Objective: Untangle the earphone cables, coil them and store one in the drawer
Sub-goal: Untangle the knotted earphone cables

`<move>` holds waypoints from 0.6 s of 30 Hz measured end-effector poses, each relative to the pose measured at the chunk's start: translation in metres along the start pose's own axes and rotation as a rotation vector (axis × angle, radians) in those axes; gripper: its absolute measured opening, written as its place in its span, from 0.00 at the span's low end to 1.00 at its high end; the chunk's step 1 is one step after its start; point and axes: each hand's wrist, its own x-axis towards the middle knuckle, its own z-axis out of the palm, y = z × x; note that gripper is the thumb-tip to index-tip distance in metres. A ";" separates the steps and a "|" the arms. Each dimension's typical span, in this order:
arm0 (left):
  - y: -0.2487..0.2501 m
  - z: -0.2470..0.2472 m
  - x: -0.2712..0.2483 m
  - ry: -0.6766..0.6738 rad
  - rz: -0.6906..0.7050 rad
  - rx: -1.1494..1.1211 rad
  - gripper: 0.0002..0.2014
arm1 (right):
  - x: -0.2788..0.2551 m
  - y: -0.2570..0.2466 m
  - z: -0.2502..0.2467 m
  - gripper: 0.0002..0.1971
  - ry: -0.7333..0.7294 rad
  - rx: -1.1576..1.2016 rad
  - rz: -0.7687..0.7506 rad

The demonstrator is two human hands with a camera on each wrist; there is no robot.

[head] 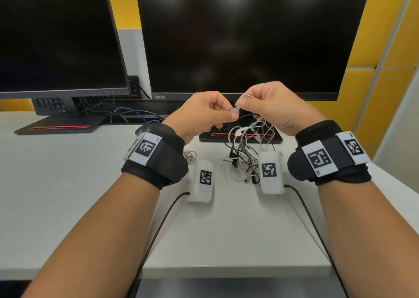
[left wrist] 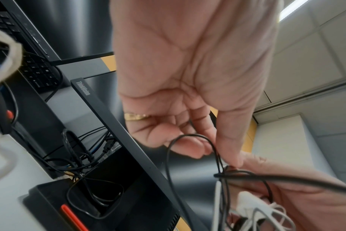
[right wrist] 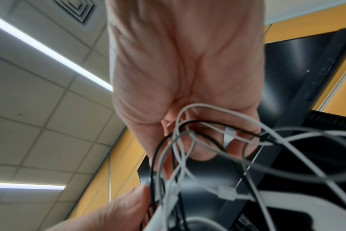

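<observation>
Both hands are raised over the white desk, in front of the middle monitor. My left hand pinches a small grey earbud between thumb and forefinger. My right hand pinches a thin white cable right beside it. A tangle of black and white earphone cables hangs from both hands down to the desk. In the left wrist view a black cable loop runs past my left hand. Several white and black strands cross my right hand. No drawer is in view.
A small coiled beige cable lies on the desk by my left wrist. Two dark monitors stand behind, each on a black base with a red stripe. A keyboard and desk wiring sit at the back. The desk's front edge is near.
</observation>
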 end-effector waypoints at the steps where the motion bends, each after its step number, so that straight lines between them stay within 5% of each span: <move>1: -0.001 0.000 0.001 0.020 0.004 0.003 0.06 | 0.000 0.001 0.000 0.06 0.009 -0.007 0.001; 7: -0.002 -0.002 0.004 0.097 0.006 0.002 0.06 | 0.005 0.005 0.002 0.09 0.106 -0.118 0.025; 18: 0.003 0.004 0.000 -0.010 -0.101 -0.005 0.12 | 0.004 0.002 0.004 0.04 0.203 0.014 0.001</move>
